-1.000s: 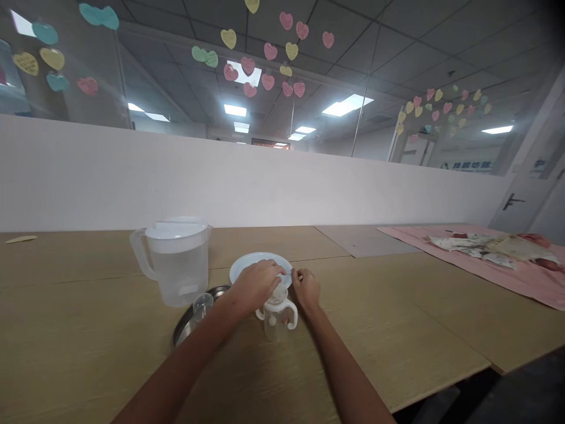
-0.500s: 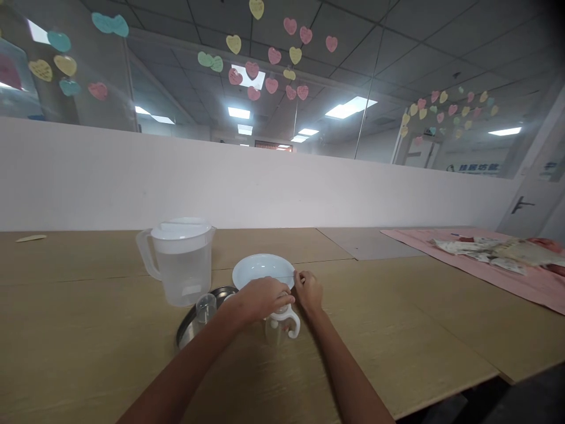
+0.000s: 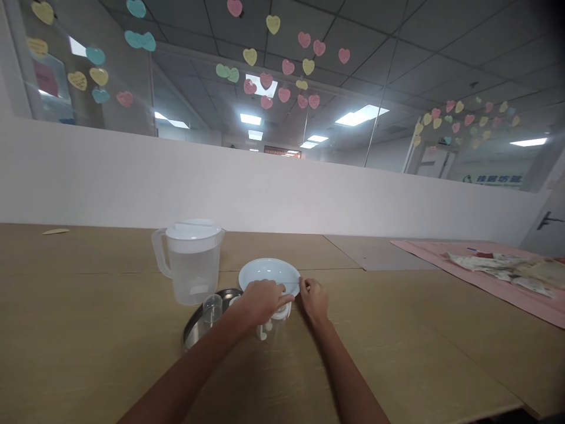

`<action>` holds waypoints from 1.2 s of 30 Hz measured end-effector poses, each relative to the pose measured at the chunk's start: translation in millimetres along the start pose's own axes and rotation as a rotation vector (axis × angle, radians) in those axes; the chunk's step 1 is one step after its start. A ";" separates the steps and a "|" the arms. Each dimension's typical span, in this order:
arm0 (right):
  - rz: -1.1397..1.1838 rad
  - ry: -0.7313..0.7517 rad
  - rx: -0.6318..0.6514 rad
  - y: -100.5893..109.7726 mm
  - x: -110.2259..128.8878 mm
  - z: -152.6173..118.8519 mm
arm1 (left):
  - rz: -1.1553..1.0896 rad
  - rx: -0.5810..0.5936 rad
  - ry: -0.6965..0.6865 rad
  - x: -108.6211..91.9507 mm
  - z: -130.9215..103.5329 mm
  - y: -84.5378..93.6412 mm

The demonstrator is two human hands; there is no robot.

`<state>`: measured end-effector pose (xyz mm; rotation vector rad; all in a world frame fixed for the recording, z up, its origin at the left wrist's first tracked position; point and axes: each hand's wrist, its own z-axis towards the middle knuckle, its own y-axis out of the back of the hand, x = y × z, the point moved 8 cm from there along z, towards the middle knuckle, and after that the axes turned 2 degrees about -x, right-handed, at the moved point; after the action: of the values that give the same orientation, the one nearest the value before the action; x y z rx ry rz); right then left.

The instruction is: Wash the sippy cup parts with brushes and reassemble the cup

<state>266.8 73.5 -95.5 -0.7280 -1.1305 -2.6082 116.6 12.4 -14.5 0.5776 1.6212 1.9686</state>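
Note:
My left hand (image 3: 263, 300) is closed over the top of a small clear container with a white collar and a curved white hook-like handle (image 3: 263, 333). Its fingertips are partly hidden. To its right, my right hand (image 3: 314, 299) pinches a thin pale strand (image 3: 291, 283) that runs leftward across the bowl; whether it is thread or a fine stick cannot be made out. Just behind both hands stands a white bowl (image 3: 253, 268). Left of my left hand, a small clear cup (image 3: 212, 307) stands on a round metal tray (image 3: 189, 335), partly covered by my forearm.
A translucent lidded pitcher (image 3: 194, 274) with liquid in it stands behind the tray. Far right, a pink cloth (image 3: 424, 253) bears papers and packets (image 3: 507, 268). The table (image 3: 397, 330) meets a low white wall (image 3: 273, 194) with glass above.
The container under my left hand has turned: its white handle was at the right and is now at the left. My head view has shifted slightly left.

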 end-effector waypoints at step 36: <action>0.217 0.753 -0.491 56.2 75.0 -39.2 | 0.210 -0.260 -0.012 0.2 3.8 37.7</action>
<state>209.4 6.9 -44.5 0.0965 -0.1902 -2.5950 114.1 9.8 23.3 0.6770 1.3124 2.2782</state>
